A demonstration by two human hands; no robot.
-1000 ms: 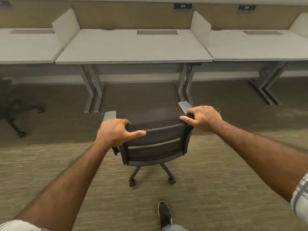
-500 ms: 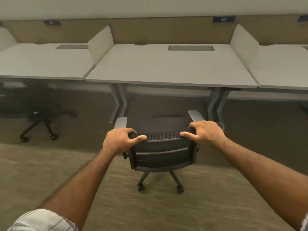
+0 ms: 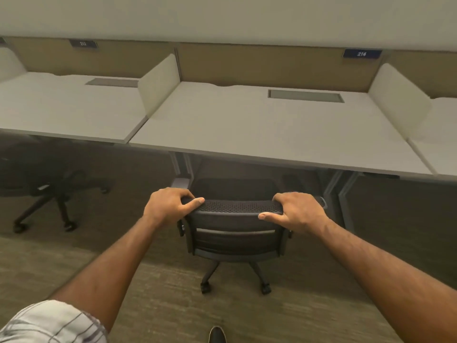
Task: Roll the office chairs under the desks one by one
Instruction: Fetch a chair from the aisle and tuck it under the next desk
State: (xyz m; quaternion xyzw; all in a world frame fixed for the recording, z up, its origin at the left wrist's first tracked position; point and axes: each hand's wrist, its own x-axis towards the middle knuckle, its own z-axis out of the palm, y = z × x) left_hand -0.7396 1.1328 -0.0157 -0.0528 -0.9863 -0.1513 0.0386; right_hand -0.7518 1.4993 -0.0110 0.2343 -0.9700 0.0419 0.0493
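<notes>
A black mesh-backed office chair [image 3: 236, 240] stands in front of me, its seat partly under the front edge of the white desk [image 3: 259, 134] labelled 214. My left hand [image 3: 168, 206] grips the top left corner of the backrest. My right hand [image 3: 299, 212] grips the top right corner, thumb along the rim. The chair's armrests and seat front lie in shadow beneath the desktop. Two rear castors show on the carpet.
A second black chair [image 3: 47, 184] sits under the neighbouring desk [image 3: 64, 112] on the left. White divider panels [image 3: 158, 82] separate the desks. Grey desk legs [image 3: 338, 194] stand right of the chair. My shoe [image 3: 217, 335] is at the bottom edge.
The chair has rolled forward with both hands on its backrest, and its seat now goes under the desk edge. I have stepped closer, so the desk fills more of the view.
</notes>
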